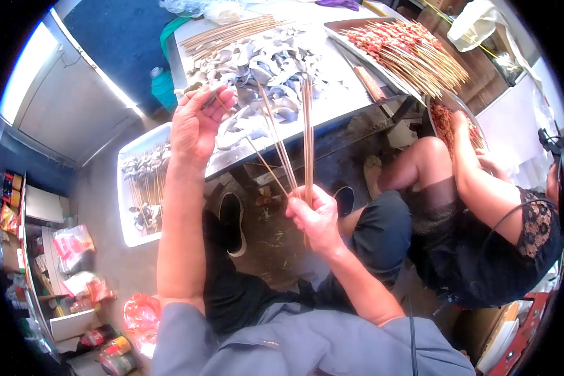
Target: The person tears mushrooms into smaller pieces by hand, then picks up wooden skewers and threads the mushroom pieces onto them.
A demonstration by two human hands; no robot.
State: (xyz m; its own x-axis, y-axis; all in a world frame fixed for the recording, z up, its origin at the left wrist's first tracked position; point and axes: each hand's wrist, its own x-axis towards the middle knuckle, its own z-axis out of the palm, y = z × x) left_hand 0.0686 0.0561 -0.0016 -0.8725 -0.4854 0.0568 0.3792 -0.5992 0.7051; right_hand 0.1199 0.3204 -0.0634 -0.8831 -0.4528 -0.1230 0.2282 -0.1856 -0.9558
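Note:
My left hand (197, 122) is raised at the near left of the white table, its fingers closed on a small grey piece that looks like oyster mushroom (211, 99). In my right hand (316, 219) is a loose bunch of thin bamboo skewers (308, 138), their tips pointing up and fanned apart. One skewer slants off to the left of the rest. Behind both hands, a heap of torn grey-white oyster mushroom pieces (272, 62) covers the table. Below my left forearm stands a white tray (126, 216) with several loaded skewers in it.
More bare skewers (232, 34) lie at the table's back left. A metal tray (335, 26) of meat skewers is at the back right, a wooden-handled knife (370, 84) beside it. At right, another person (476, 169) reaches into a bowl of meat (445, 122). Shelves (41, 250) stand left.

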